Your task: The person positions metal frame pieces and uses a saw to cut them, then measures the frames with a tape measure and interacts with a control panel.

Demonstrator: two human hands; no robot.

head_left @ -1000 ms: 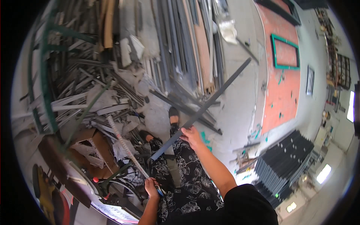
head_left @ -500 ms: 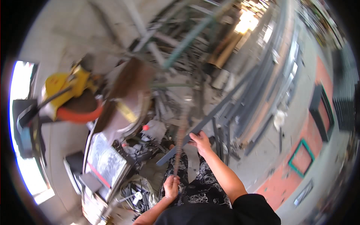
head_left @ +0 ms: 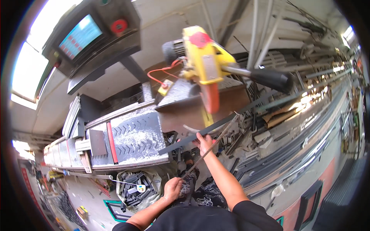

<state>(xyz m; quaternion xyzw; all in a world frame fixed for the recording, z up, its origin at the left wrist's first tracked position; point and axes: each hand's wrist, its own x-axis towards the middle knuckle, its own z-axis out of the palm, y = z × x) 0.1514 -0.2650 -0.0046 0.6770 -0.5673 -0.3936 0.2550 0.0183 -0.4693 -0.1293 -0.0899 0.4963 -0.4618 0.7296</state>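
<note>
My right hand [head_left: 204,143] is closed round a long dark grey metal bar [head_left: 223,122], which slants from lower left to upper right. The bar's near end hangs by the end of the flat machine bed [head_left: 140,134], and its middle passes in front of the yellow cut-off saw [head_left: 210,69]. Lower down, my left hand [head_left: 173,188] grips the near end of a thin brownish rod [head_left: 210,149]. That rod rises to the right, crossing the bar near its far tip. The saw's black handle [head_left: 271,80] points right, above the bar.
A control panel [head_left: 81,36] with a lit screen stands at upper left. Below the bed sits a sack of dark offcuts [head_left: 139,186]. Long grey profiles [head_left: 285,150] are stacked on the right. Dark frames [head_left: 308,204] lean at lower right.
My view has swung left, so the saw now sits at upper middle and the bed and control panel show. The bar has come to the saw's front. Both hands keep their holds.
</note>
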